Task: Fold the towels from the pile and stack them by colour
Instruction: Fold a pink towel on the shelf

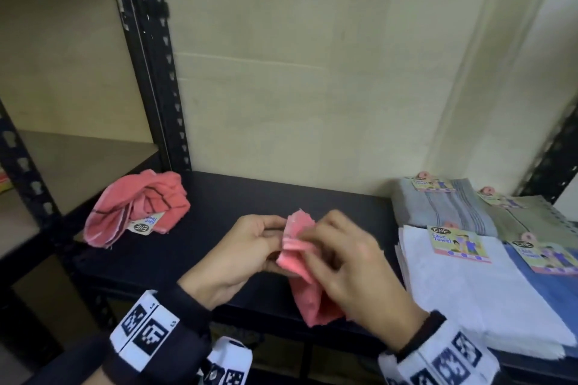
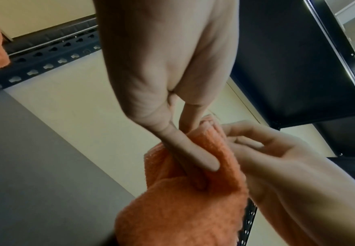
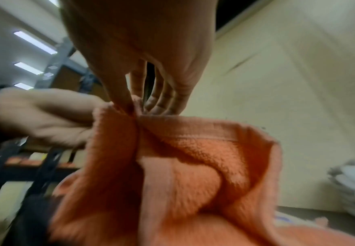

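Note:
Both my hands hold a pink towel [image 1: 298, 247] above the front of the black shelf [image 1: 237, 203]; most of it hangs down below my hands. My left hand [image 1: 250, 247] pinches its bunched upper edge from the left, and my right hand [image 1: 337, 253] pinches the same edge from the right. In the left wrist view my left fingers [image 2: 195, 158] press into the towel [image 2: 182, 208]. In the right wrist view my right thumb [image 3: 126, 99] and fingers pinch the towel [image 3: 182, 174] at its top hem. Another crumpled pink towel [image 1: 137, 206] with a paper label lies on the shelf at the left.
Folded towels lie stacked at the right: a white one [image 1: 469, 287] in front, a blue one [image 1: 550, 287] beside it, a grey one [image 1: 438, 206] and a greenish one [image 1: 531, 216] behind, each with a paper label. A black slotted upright [image 1: 159, 72] stands at the left. The cream wall [image 1: 312, 72] backs the shelf.

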